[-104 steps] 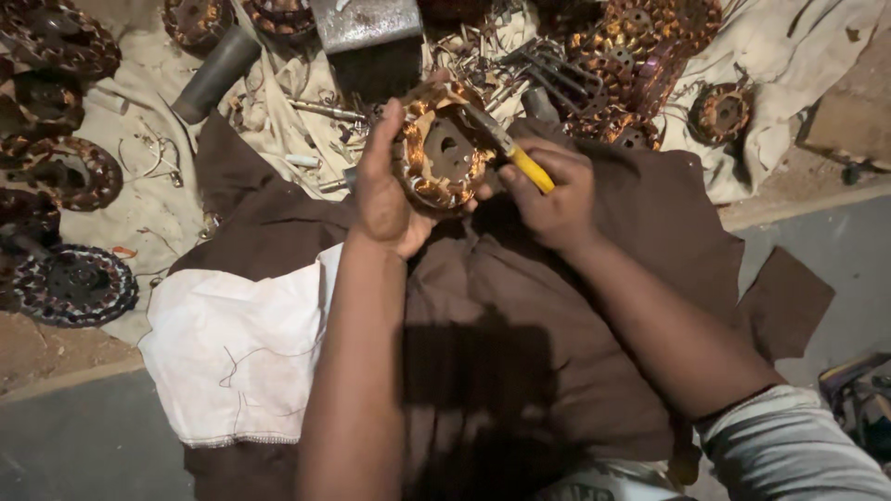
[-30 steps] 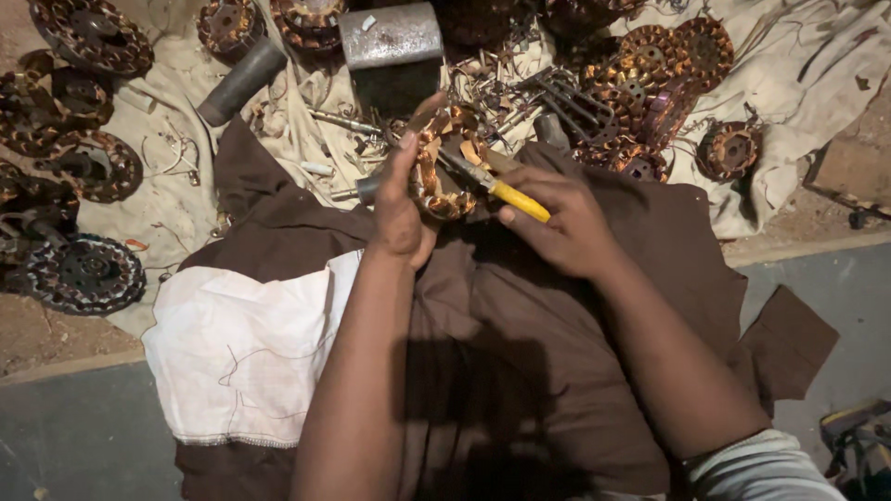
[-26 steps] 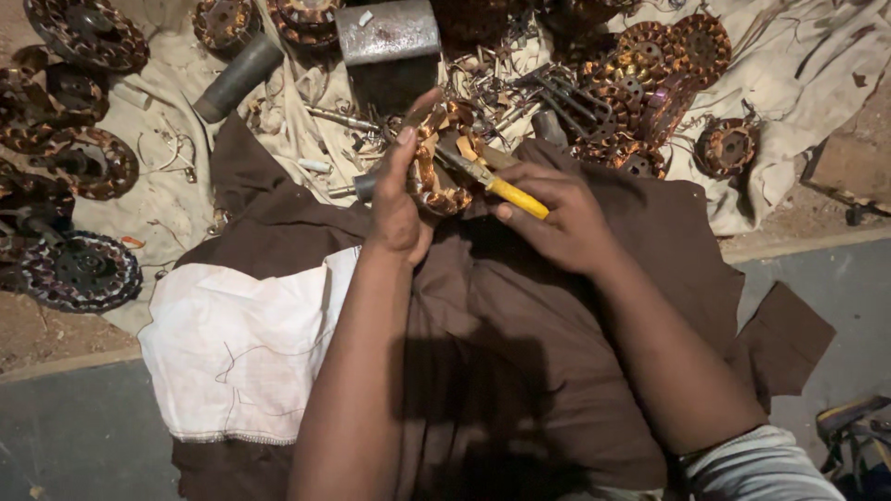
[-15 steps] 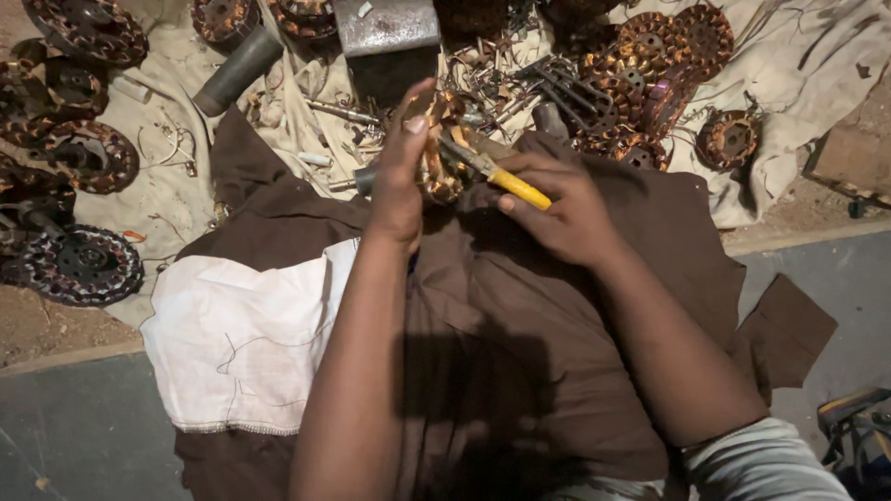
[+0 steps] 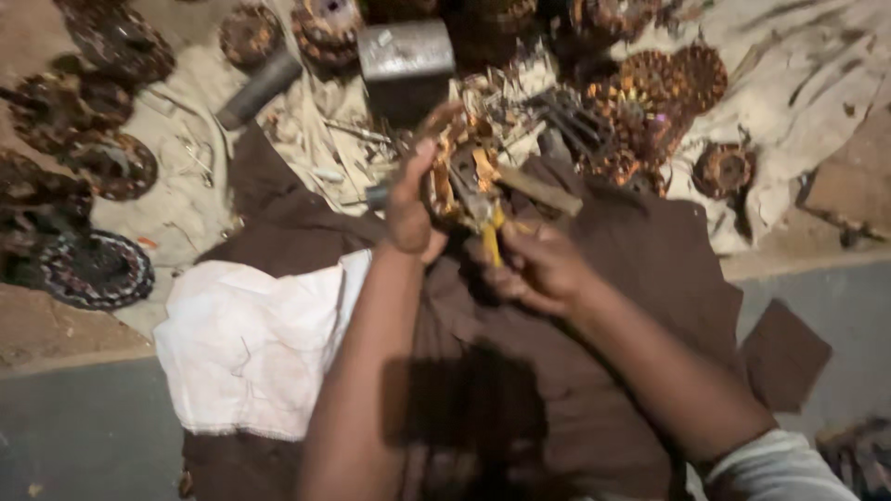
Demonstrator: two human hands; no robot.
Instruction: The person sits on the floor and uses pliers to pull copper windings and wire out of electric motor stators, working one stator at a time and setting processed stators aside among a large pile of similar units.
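From the head camera, the left hand has turned the copper-wound motor stator from face-up onto its edge, fingers wrapped tight around its left rim. The right hand now holds the yellow-handled tool more steeply, its tip at the windings. Both sit above the brown cloth, near the grey metal block. No containers show; loose stators lie on the floor at left.

You are looking down at a grey floor with a reddish-brown strip along its upper edge. A pale, creased cloth lies spread across the top, a dark brown cloth below it. The light seems dim and warm, though blur hides details.
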